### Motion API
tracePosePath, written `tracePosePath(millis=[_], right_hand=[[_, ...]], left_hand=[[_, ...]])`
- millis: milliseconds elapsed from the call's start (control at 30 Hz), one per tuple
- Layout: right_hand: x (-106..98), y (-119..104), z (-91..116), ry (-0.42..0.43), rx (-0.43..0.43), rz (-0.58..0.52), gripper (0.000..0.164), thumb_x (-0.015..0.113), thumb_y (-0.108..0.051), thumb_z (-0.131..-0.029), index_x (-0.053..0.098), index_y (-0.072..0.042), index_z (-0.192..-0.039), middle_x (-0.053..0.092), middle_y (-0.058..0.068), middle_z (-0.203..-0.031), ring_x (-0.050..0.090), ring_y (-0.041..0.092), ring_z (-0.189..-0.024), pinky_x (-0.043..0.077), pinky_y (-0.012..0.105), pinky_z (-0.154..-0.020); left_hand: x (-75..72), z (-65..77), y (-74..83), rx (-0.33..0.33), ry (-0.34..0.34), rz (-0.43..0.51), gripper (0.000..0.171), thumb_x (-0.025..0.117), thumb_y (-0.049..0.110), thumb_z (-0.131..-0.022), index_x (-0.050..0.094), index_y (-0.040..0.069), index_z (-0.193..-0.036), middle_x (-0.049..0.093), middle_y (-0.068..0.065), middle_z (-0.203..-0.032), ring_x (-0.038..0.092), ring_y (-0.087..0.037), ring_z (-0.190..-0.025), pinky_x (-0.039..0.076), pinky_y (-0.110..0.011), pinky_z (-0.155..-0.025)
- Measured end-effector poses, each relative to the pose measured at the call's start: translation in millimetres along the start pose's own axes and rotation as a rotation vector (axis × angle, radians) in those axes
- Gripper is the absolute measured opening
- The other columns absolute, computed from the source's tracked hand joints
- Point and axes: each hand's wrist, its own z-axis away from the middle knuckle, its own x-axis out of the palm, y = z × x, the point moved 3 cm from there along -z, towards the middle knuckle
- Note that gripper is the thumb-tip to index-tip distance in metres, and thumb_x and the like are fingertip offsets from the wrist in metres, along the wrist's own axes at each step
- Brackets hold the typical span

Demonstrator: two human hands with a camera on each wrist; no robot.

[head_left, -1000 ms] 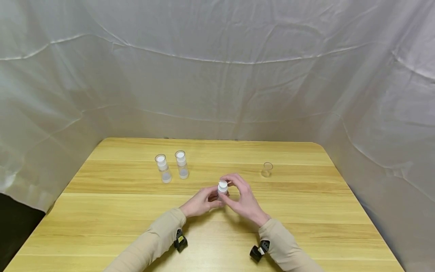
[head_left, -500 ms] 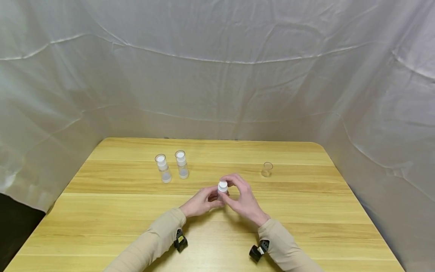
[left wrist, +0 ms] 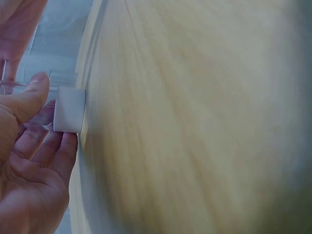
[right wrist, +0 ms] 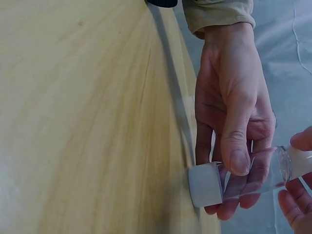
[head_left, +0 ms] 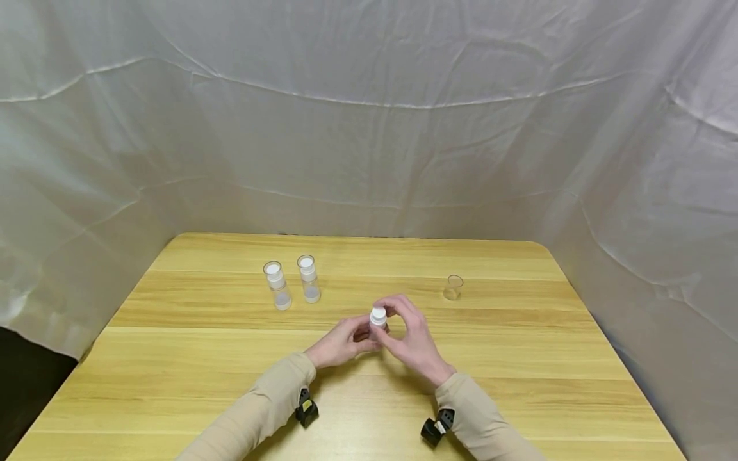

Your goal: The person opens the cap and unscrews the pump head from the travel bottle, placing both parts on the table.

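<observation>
Upright around the middle of the tabletop [head_left: 173, 371], the clear bottle [head_left: 377, 324] sits directly between the two hands, its white base downward: the left hand [head_left: 339, 342] grips the lower body, while the right hand [head_left: 416, 339] pinches the white top [head_left: 378, 313] between thumb and fingers. Another bottle [head_left: 277, 280] and a second one just beside it stand toward the far left corner; a clear cup [head_left: 453, 289] stands nearer the far right corner.

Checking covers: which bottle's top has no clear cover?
The bottle gripped by left hand and right hand: bare white top; both standing bottles wear clear covers.
</observation>
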Motion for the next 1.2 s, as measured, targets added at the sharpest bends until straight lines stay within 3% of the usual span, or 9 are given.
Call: tracePosePath(millis=[200, 500, 700, 1000, 1200], right_hand=[[0.7, 1.1, 0.7, -0.010, -0.018, 0.006, 0.043, 0.078, -0.002, -0.081, 0.062, -0.001, -0.121, 0.066, 0.011, -0.113, 0.063, 0.021, -0.100, 0.059, 0.037, -0.087], [-0.7, 0.2, 1.3, 0.052, 0.017, 0.024, 0.041, 0.084, -0.004, -0.078, 0.064, -0.005, -0.114, 0.066, 0.008, -0.106, 0.062, 0.016, -0.093, 0.057, 0.029, -0.083], [0.3, 0.8, 0.4, 0.027, -0.027, -0.002, 0.039, 0.078, 0.001, -0.080, 0.064, 0.000, -0.117, 0.067, 0.010, -0.105, 0.063, 0.018, -0.092, 0.060, 0.036, -0.080], [-0.5, 1.1, 1.4, 0.025, 0.028, -0.005, 0.044, 0.083, -0.005, -0.079, 0.063, -0.002, -0.118, 0.068, 0.010, -0.110, 0.061, 0.016, -0.096, 0.058, 0.034, -0.081], [-0.1, 1.9, 0.9, 0.010, -0.007, -0.030, 0.039, 0.077, 0.001, -0.081, 0.063, 0.001, -0.118, 0.068, 0.010, -0.107, 0.063, 0.018, -0.093, 0.060, 0.040, -0.078]], left_hand=[[0.0, 0.1, -0.4, 0.016, 0.000, -0.012, 0.043, 0.064, 0.013, -0.097, 0.055, 0.000, -0.137, 0.064, -0.018, -0.136, 0.060, -0.034, -0.130, 0.045, -0.049, -0.116], [-1.3, -0.1, 0.7, 0.016, -0.002, 0.008, 0.043, 0.065, 0.010, -0.097, 0.055, 0.000, -0.137, 0.064, -0.016, -0.137, 0.060, -0.031, -0.131, 0.045, -0.045, -0.117], [-0.6, -0.1, 0.4, 0.030, 0.000, -0.009, 0.043, 0.064, 0.011, -0.097, 0.055, -0.001, -0.137, 0.064, -0.018, -0.137, 0.061, -0.033, -0.128, 0.047, -0.046, -0.115], [0.0, -0.4, -1.1, 0.015, -0.005, 0.027, 0.045, 0.064, 0.013, -0.098, 0.053, -0.001, -0.140, 0.062, -0.018, -0.139, 0.058, -0.033, -0.132, 0.044, -0.046, -0.118], [0.1, 0.2, -0.7, 0.013, 0.002, 0.004, 0.044, 0.065, 0.012, -0.097, 0.055, 0.001, -0.138, 0.062, -0.018, -0.139, 0.060, -0.033, -0.130, 0.046, -0.047, -0.116]])
